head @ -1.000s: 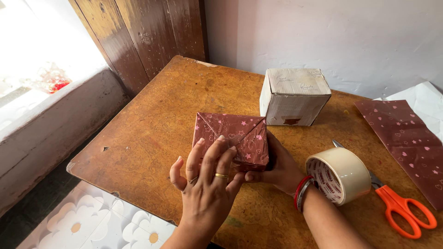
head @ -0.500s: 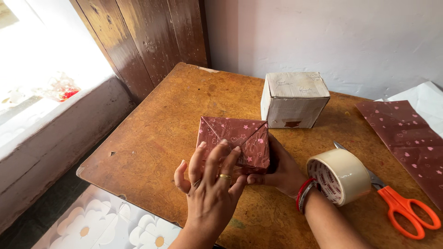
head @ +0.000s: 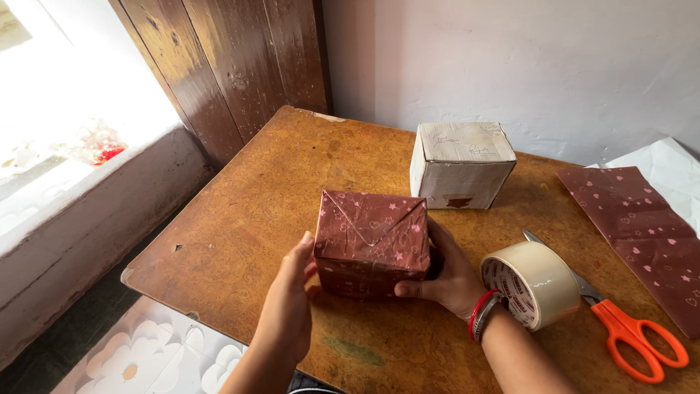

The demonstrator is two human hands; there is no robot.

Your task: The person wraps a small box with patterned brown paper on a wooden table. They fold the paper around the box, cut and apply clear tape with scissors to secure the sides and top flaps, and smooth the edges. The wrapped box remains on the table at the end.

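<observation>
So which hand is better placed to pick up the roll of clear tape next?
Probably the right hand: it sits beside the roll of clear tape, on the wrapped maroon box. The left hand is across the box.

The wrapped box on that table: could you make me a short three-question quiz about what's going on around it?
1. True or false: both hands touch the wrapped box.
2. What lies nearest the tape roll: A) orange scissors, B) white box, C) loose wrapping sheet?
3. Which hand's wrist wears red bangles?

Key: 1 true, left hand and right hand grip its sides. 2 A. 3 the right.
</observation>
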